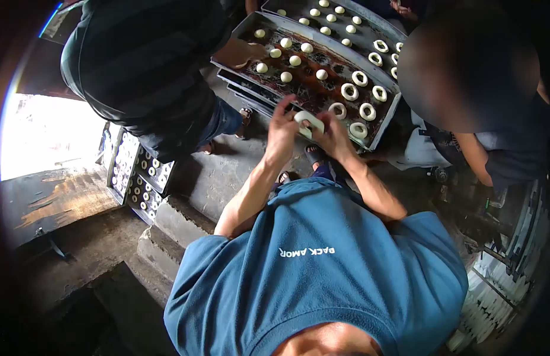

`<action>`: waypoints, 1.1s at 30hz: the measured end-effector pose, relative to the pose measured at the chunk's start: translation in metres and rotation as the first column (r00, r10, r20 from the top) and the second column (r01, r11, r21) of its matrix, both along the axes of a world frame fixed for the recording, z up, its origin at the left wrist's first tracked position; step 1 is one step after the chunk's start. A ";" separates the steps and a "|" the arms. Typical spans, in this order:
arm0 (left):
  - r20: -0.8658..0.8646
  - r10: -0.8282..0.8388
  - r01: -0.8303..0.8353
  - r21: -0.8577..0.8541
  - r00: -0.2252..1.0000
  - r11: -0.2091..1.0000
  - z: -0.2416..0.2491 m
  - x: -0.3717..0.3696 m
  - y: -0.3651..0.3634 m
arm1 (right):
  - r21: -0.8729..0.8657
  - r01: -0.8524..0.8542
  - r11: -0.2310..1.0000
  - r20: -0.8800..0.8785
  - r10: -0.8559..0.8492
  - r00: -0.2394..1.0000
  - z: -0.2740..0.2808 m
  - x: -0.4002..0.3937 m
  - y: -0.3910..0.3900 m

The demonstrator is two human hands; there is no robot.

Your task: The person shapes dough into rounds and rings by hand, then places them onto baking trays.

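Observation:
A pale dough ring [311,121] is held up between my two hands, just off the front edge of the nearer tray. My left hand [281,129] grips its left side, with some fingers raised. On the ring's right side, my right hand [333,140] is closed around the dough. Beyond them lies the dark baking tray [337,59], with several round dough balls [295,60] on its left part and several shaped dough rings [349,91] at its right end.
Behind is a second tray [370,26] with more dough pieces. A co-worker in dark clothes [144,65] stands at the left, one hand [242,53] over the nearer tray. Another person [470,77] is at the right. Trays of rings [145,178] stand at the lower left, beside concrete blocks [175,225].

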State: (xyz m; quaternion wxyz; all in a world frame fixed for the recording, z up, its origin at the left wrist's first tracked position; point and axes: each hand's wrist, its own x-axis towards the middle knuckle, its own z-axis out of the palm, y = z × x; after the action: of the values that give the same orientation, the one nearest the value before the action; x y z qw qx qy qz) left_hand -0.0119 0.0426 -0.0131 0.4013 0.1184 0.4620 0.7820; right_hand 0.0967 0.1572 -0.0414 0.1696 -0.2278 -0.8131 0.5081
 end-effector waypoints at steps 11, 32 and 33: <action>0.295 -0.065 -0.002 0.222 0.953 0.975 -0.006 -0.019 -0.025 | -0.913 -0.098 0.396 -0.047 0.136 0.990 0.013 0.003 -0.009; 0.093 0.041 0.050 -0.802 0.995 0.595 -0.185 -0.001 -0.124 | -0.469 0.187 0.863 0.252 -0.072 0.965 -0.158 -0.124 0.125; 0.067 0.049 0.033 -0.863 0.997 0.505 -0.189 0.007 -0.146 | -0.569 0.167 0.805 0.184 -0.073 0.980 -0.182 -0.129 0.133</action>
State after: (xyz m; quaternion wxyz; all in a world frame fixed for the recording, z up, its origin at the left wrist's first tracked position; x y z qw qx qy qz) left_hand -0.0049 -0.1034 -0.2022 0.4220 -0.1316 0.7733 0.4546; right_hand -0.0323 0.2900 -0.2234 0.0606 -0.3579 -0.6135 0.7013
